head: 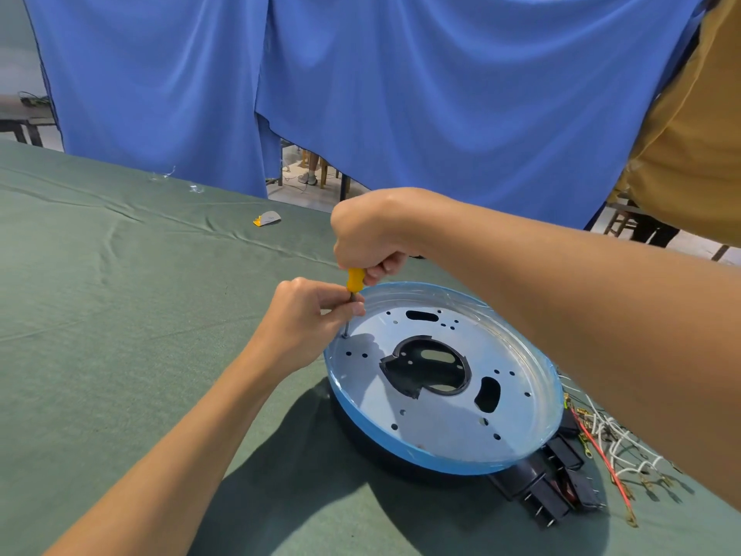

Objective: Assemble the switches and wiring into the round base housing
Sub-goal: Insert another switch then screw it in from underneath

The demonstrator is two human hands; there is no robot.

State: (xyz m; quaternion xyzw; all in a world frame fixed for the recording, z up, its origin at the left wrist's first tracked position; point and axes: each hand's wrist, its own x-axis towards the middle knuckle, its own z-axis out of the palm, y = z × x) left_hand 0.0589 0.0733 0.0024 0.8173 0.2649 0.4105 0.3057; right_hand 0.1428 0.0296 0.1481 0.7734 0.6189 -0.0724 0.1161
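Observation:
The round base housing (441, 419) lies on the green cloth, a grey metal plate with holes inside a blue-wrapped rim. My right hand (371, 234) is shut on the yellow handle of a screwdriver (353, 280) held upright. Its tip meets a hole at the plate's far left edge. My left hand (306, 319) pinches the screwdriver's metal shaft just above the plate. Several black switches (549, 487) lie beside the housing at the lower right, next to a tangle of white and red wires (609, 447).
A green cloth covers the table (120, 315). A small grey and orange scrap (268, 218) lies near the far edge. Blue curtains (361, 94) hang behind the table. A person in a mustard shirt (697, 146) stands at the right.

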